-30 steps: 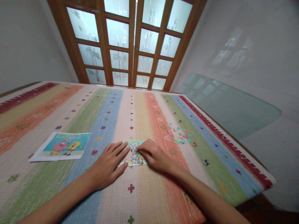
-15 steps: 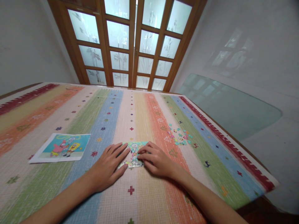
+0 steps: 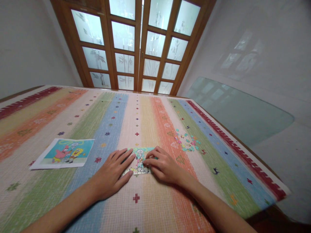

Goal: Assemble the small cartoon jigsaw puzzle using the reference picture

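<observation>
A partly covered jigsaw puzzle (image 3: pixel 139 152) with a cartoon picture lies flat on the striped tablecloth (image 3: pixel 126 207) between my hands. My left hand (image 3: pixel 112 174) rests flat over its left side, fingers apart. On the right side of the puzzle, my right hand (image 3: pixel 161 165) has its fingers bent and drawn together in a pinch at the surface. Whatever may be between those fingertips is too small or hidden to make out.
A printed cartoon picture (image 3: pixel 64 154) on white paper lies to the left. Several loose puzzle pieces (image 3: pixel 188 142) are scattered to the right. Beyond the table stands a wooden door with glass panes (image 3: pixel 125 35); a white wall (image 3: pixel 272 106) runs along the right.
My right hand's fingers have drawn closer together and lifted slightly at the puzzle's right side. My left hand has stayed in place.
</observation>
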### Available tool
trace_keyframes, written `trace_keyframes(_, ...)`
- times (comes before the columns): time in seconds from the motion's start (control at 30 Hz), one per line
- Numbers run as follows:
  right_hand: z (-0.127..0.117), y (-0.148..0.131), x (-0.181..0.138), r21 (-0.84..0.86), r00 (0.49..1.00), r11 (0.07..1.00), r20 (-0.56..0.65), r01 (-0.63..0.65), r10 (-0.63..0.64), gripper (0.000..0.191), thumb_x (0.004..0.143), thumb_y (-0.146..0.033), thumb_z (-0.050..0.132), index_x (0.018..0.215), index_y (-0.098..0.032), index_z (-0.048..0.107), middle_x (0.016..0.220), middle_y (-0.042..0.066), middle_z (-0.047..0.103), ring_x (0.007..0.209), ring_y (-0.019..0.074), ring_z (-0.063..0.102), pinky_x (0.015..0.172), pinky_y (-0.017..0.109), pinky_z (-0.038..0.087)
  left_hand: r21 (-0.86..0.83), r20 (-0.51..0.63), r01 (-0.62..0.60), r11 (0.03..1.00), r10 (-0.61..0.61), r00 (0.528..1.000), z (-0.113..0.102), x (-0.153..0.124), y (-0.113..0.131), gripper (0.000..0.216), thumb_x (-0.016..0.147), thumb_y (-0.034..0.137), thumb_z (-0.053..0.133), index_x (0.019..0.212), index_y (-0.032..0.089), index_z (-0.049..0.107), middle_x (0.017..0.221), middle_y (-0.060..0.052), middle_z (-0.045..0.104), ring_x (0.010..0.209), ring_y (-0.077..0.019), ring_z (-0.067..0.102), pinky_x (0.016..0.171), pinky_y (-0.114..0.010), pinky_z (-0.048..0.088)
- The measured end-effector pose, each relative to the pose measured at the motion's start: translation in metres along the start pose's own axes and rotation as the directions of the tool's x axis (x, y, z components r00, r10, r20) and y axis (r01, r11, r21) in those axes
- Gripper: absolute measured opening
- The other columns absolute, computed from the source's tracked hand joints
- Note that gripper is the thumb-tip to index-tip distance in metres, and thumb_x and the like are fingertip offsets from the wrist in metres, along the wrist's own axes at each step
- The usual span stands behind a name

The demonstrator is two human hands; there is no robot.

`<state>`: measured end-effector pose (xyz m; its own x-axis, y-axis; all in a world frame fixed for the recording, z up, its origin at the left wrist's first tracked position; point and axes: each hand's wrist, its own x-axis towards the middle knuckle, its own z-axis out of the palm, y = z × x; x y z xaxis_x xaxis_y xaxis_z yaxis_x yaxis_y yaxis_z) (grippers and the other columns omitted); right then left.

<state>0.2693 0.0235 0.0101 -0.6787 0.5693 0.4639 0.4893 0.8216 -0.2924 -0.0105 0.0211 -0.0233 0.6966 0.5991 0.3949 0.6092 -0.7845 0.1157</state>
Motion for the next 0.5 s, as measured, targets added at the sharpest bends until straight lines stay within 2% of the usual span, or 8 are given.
trace_keyframes(0.23,0.0003,0.0026,-0.003,-0.006,0.998,1.0,0.057,-0.003,0.003,0.025,0.098,-0.011,0.049,0.108,-0.019,0.072,0.106,0.008,0.07,0.097,0.022,0.056,0.091,0.039,0.048,-0.02,-0.018,0.0,1.0,0.0,1.0,0.0019,-0.001,-0.001,0.054,0.107,0.038,0.045,0.158,0.024,0.039,0.156,-0.01,0.049,0.14,-0.0319,0.046,0.114,-0.054,0.04)
trace_keyframes(0.5,0.0,0.0009,-0.0024,-0.026,0.999,0.999,0.05,0.022,-0.021,0.026,0.098,-0.011,0.049,0.11,-0.018,0.071,0.109,0.009,0.071,0.096,0.0222,0.055,0.09,0.04,0.049,-0.018,-0.004,0.007,1.0,-0.007,1.0,-0.0012,0.001,0.0007,0.052,0.107,0.038,0.044,0.157,0.023,0.041,0.156,-0.011,0.05,0.139,-0.0313,0.047,0.114,-0.053,0.04)
